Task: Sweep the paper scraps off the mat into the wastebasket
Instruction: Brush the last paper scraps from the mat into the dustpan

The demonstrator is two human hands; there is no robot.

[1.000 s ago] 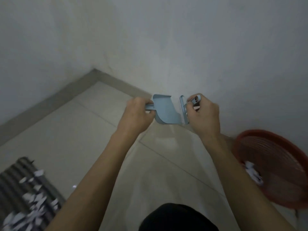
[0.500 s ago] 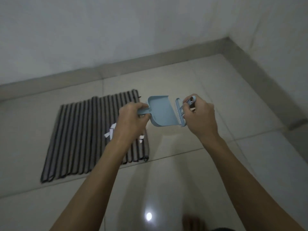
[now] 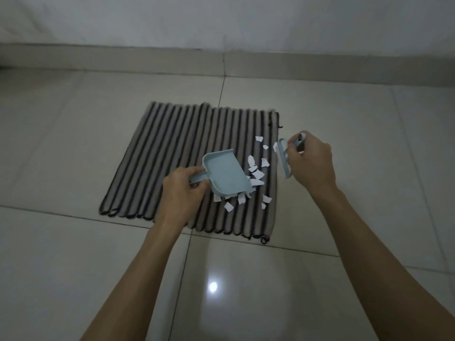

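A striped grey-and-black mat lies on the tiled floor. Several white paper scraps are scattered over its right part. My left hand grips the handle of a small light-blue dustpan, whose open mouth faces right and sits among the scraps. My right hand grips a small light-blue brush just past the mat's right edge, to the right of the scraps. The dustpan looks empty. The wastebasket is out of view.
Glossy pale floor tiles surround the mat, with a light glare near me. A grey skirting and a white wall run along the far side.
The view has swung from the red wastebasket at the right over to the mat. Both hands have lowered the dustpan and brush to the mat, and the two tools have moved apart.
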